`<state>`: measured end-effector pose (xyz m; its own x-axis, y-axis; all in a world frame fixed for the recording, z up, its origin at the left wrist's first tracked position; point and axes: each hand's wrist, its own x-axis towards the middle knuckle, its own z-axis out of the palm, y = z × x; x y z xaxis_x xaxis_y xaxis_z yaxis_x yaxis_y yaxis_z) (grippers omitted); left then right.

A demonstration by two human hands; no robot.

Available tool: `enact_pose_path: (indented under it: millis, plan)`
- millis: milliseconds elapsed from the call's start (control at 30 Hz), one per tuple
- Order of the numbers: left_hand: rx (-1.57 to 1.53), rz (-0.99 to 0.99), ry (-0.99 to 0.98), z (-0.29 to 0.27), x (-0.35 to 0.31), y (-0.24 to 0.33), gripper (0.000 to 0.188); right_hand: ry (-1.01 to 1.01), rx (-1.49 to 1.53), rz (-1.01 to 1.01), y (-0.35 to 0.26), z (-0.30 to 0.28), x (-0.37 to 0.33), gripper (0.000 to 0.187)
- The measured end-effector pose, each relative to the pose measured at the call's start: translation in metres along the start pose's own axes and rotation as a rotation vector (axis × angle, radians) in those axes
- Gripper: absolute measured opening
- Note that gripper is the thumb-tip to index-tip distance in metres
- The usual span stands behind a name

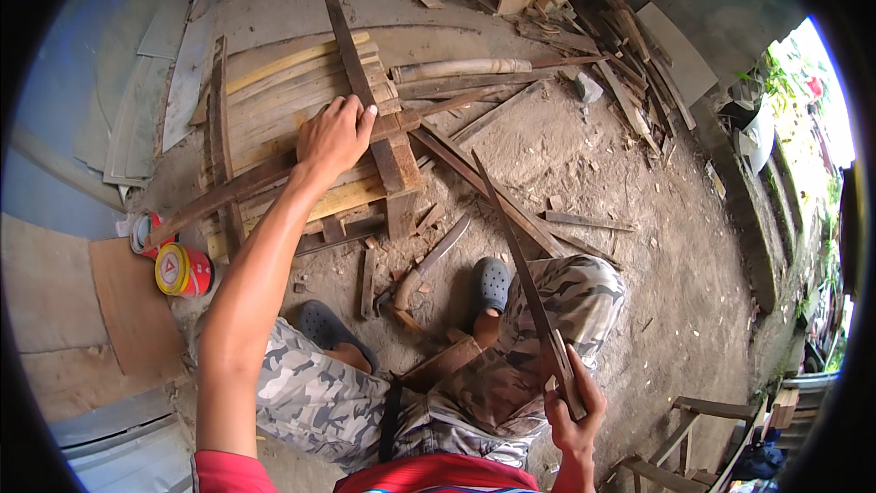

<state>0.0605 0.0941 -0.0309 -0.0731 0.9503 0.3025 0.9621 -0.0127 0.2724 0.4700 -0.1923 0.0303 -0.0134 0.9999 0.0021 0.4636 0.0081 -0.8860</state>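
Note:
My left hand [336, 134] presses down on a dark wooden strip [239, 184], its fingers curled over the wood. This strip lies across a stack of pale boards [274, 119], and another dark strip [342, 32] crosses it by the hand. Low at the right, my right hand [578, 409] is closed round the wide end of a long, dark, tapering blade [516, 246]. The blade's narrow tip points up and away, apart from the boards. Between my feet and the stack lies a curved knife [444, 245] with a wooden handle.
A red and yellow can [182, 271] stands left of the boards. Scrap wood [630, 64] is heaped at the far right. Loose strips [589, 220] and chips litter the dirt floor. A wooden frame [684, 438] sits at the lower right.

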Motion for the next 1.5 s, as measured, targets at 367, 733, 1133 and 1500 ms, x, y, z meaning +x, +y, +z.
enact_pose_path:
  millis: [367, 733, 1133, 1500]
  plan:
    - [-0.147, 0.094, -0.156, -0.002, 0.011, 0.032, 0.053, -0.075, 0.181, -0.04, 0.022, 0.027, 0.026, 0.068]
    - [-0.603, 0.009, 0.191, 0.006, 0.007, 0.009, 0.049, -0.112, 0.341, 0.038, 0.033, 0.032, 0.038, 0.068]
    - [-0.324, 0.307, 0.193, 0.018, 0.004, 0.002, 0.046, -0.087, 0.365, 0.022, 0.032, 0.036, 0.038, 0.069]
    - [-0.714, -0.223, 0.269, -0.003, 0.009, 0.009, 0.042, -0.136, 0.371, -0.05, -0.002, 0.046, 0.05, 0.069]
